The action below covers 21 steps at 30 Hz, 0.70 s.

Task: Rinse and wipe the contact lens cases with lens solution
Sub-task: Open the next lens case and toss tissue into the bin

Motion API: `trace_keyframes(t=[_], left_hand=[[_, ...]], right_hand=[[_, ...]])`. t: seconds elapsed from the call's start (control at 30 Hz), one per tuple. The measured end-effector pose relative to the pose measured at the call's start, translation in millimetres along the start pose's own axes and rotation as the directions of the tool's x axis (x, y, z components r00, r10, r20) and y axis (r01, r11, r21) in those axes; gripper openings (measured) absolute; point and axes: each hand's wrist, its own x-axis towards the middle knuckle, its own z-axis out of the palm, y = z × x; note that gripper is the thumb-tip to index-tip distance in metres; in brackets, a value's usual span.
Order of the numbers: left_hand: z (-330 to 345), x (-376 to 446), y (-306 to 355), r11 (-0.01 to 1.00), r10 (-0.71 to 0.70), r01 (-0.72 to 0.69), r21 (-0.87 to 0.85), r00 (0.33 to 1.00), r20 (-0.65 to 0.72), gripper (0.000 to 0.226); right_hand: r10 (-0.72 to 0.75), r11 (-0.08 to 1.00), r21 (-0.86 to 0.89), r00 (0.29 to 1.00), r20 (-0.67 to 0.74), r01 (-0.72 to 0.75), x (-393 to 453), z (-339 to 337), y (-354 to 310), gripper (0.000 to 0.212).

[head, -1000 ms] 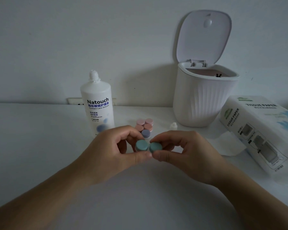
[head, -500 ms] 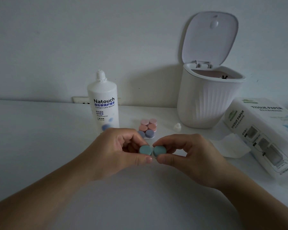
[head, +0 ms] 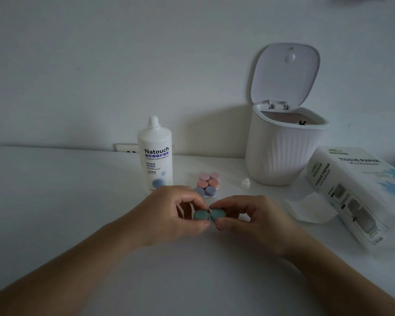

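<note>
On the white tabletop (head: pixel 55 201), toward its far edge and left of centre, a lens solution bottle (head: pixel 155 156) stands upright with its cap off. In front of it, above the middle of the tabletop, the left hand (head: pixel 167 215) pinches the left lid of a teal contact lens case (head: pixel 209 215) between thumb and curled fingers. The right hand (head: pixel 253 222) pinches the case's right lid the same way, so the case sits between the two hands, its two round lids side by side. Just behind the hands, three more lens cases (head: pixel 207 184) lie in a close stack of rows: pink farthest, peach next, purple nearest. To their right a small white cap (head: pixel 245 183) stands alone. Behind it, near the far edge, a ribbed white bin (head: pixel 281 151) sits with its lid (head: pixel 285 74) tipped up. At the right edge lies a tissue paper pack (head: pixel 356 190), with a loose tissue sheet (head: pixel 306 208) spread just beside it.
</note>
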Motion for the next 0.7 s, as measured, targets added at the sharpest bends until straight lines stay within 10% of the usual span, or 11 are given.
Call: trace_keyframes(t=[0.3,0.7], left_hand=[[-46.7,-36.0,-13.6,0.987,-0.039,0.063,0.145,0.986,-0.164,0.029],[-86.3,-69.0,-65.7,0.887,-0.229,0.383,0.257,0.849,-0.477,0.013]], right_hand=[[0.148,0.970,-0.160,0.967,-0.208,-0.183,18.4,-9.6,2.4,0.004],[0.298,0.796,-0.442,0.903,-0.308,-0.414,67.8,13.5,8.8,0.040]])
